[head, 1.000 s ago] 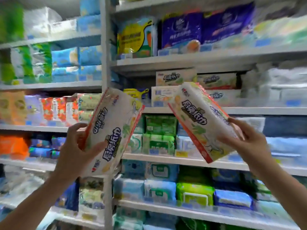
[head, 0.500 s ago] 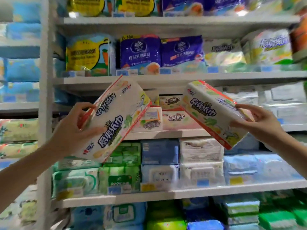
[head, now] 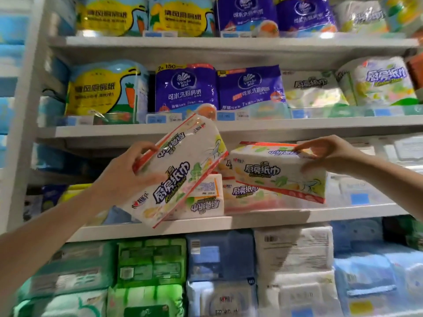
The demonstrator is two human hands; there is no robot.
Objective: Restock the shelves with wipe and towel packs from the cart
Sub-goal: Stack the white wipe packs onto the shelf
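Towel pack [head: 277,170] in right hand [head: 329,154] grip lies atop stocked packs [head: 242,195] on shelf [head: 251,219], not yet released; second pack [head: 176,172], in left hand [head: 123,177] grip, unplaced.

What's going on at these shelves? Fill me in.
A person is restocking kitchen towel packs. The left hand holds the first pack tilted in front of the middle shelf, not yet placed. The right hand grips a second pack nearly level over the matching packs already on that shelf.
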